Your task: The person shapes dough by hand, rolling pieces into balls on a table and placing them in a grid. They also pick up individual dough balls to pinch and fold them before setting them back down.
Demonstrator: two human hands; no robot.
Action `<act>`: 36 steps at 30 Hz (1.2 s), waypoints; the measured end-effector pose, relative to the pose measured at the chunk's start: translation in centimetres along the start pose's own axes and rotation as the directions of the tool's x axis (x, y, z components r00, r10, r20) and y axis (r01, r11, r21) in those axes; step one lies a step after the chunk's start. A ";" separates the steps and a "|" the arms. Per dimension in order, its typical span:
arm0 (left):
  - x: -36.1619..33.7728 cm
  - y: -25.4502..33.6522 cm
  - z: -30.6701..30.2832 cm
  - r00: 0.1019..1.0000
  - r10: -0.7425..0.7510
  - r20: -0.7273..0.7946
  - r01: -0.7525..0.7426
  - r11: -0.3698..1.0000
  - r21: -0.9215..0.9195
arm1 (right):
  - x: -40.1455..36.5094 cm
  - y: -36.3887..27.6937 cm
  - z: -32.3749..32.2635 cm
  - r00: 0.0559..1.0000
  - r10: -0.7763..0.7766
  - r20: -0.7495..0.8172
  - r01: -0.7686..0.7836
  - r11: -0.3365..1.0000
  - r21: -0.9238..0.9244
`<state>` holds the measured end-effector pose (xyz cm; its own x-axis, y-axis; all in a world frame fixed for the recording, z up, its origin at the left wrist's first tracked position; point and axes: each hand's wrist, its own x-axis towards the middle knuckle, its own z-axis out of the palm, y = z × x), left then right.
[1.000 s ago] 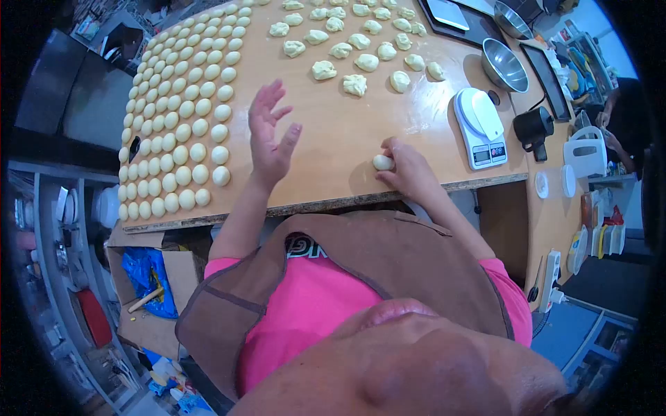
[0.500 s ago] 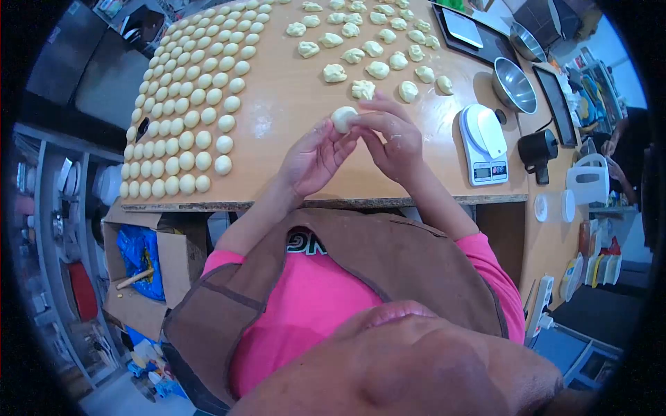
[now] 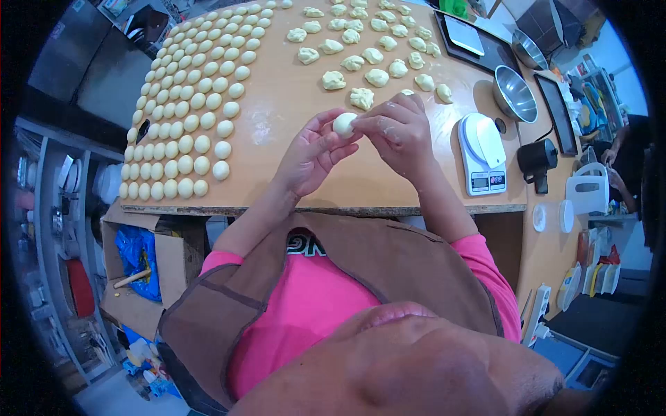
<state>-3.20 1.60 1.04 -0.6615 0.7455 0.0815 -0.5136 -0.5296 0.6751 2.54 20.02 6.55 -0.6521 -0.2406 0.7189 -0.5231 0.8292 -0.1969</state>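
A smooth, pale dough ball (image 3: 343, 125) is held between my two hands above the front of the wooden table (image 3: 277, 182). My left hand (image 3: 313, 154) cups it from the left with curled fingers. With its fingertips pinched together, my right hand (image 3: 400, 132) grips the ball's right side. Just beyond my hands lies a rough dough lump (image 3: 361, 98), one of several uneven pieces spread over the far middle of the table. To the left, many round dough balls (image 3: 186, 164) stand in rows.
Right of my hands is a white kitchen scale (image 3: 483, 154), with a black jug (image 3: 537, 163) beside it. Steel bowls (image 3: 515, 95) and a dark tray (image 3: 479, 45) stand farther back. A cardboard box (image 3: 171, 267) sits below the table's left side. Another person's hand (image 3: 610, 156) shows at far right.
My right hand has turned, its fingers now pinched against the ball's right side instead of spread over it. The left hand has closed a little more around the ball.
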 end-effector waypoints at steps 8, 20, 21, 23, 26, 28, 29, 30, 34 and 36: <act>1.2 0.6 0.9 0.987 0.122 -0.101 -0.131 0.987 -0.090 | 1.6 0.0 1.4 0.981 -0.133 -0.140 0.121 0.988 -0.093; 2.1 1.5 0.5 0.982 0.184 0.039 -0.188 0.967 0.174 | 1.1 1.9 1.1 0.992 -0.046 -0.118 0.057 0.994 0.091; 2.2 1.6 0.2 0.983 0.182 0.038 -0.186 0.967 0.174 | 1.1 2.1 1.2 0.992 -0.044 -0.118 0.055 0.994 0.091; 2.5 1.6 -0.5 0.979 -0.204 -0.006 0.197 0.951 -0.238 | 1.2 2.3 1.7 0.990 -0.101 -0.100 0.095 0.994 -0.055; 2.9 0.9 -1.4 0.989 -0.135 -0.059 0.118 0.966 -0.231 | 0.7 2.4 2.6 0.992 -0.026 -0.126 0.021 0.999 -0.036; 3.0 0.6 -1.3 0.992 -0.081 -0.100 0.064 0.985 -0.160 | 0.9 2.1 2.6 0.989 -0.042 -0.140 0.036 0.998 -0.046; 3.1 0.4 -1.3 0.991 -0.022 -0.134 0.011 0.997 -0.080 | 1.0 2.1 2.5 0.985 -0.060 -0.159 0.052 0.997 -0.057; 3.2 0.3 -1.1 0.991 -0.025 -0.134 0.014 0.997 -0.080 | 0.8 2.2 2.6 0.985 -0.058 -0.160 0.049 0.997 -0.057; 3.2 0.1 -0.3 0.988 0.076 -0.134 -0.063 0.993 0.098 | -0.3 2.9 2.4 0.979 -0.064 -0.196 0.048 0.995 -0.085; 3.1 0.3 -0.3 0.989 0.094 -0.117 -0.083 0.992 0.097 | -0.1 2.8 2.1 0.966 -0.045 -0.256 0.039 0.999 -0.029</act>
<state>-5.61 3.67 1.28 -0.7662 0.6398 0.0589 -0.4013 -0.5481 0.7339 -0.01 21.29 4.53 -0.4659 -0.1402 0.8737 -0.5318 0.8335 -0.1498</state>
